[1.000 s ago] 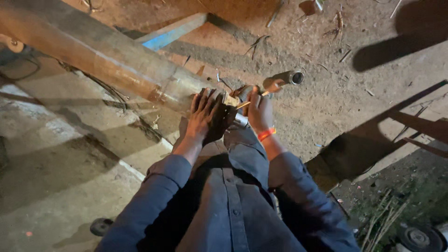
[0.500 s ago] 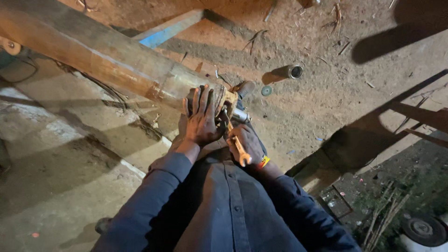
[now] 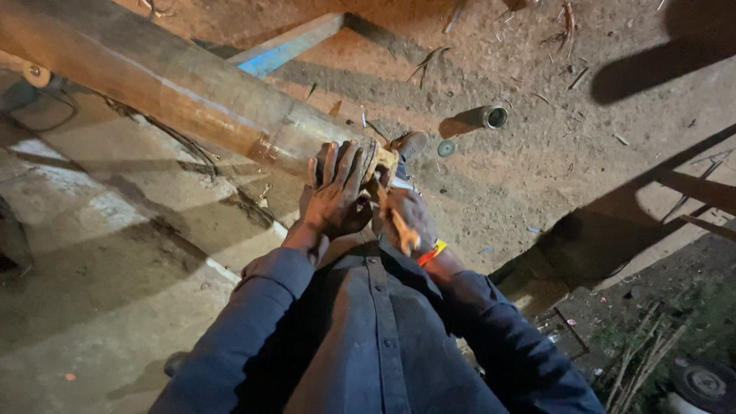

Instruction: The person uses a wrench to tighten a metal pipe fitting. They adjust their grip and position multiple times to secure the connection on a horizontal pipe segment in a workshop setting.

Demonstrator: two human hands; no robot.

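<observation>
- At the near end of the long rusty pipe (image 3: pixel 176 84), which slants from the upper left down toward the person, both bare hands are gathered
- Left hand (image 3: pixel 335 192) lies spread over the pipe's end, fingers splayed and pressing on top rather than curled round it, seemingly to steady the pipe
- Right hand (image 3: pixel 406 222) sits just beside and below it, closed on a thin yellowish tool (image 3: pixel 400 228); what kind of tool is too small to tell
- An orange wristband (image 3: pixel 432 252) shows at the right wrist, above dark blue sleeves (image 3: pixel 268 307)
- Beyond the hands on the dirt ground (image 3: pixel 537 169) lie a short metal tube (image 3: pixel 491 117) and a small round disc (image 3: pixel 446 148), near the pipe end but apart from it
- A blue plank (image 3: pixel 287 50) rests on the ground behind the pipe
</observation>
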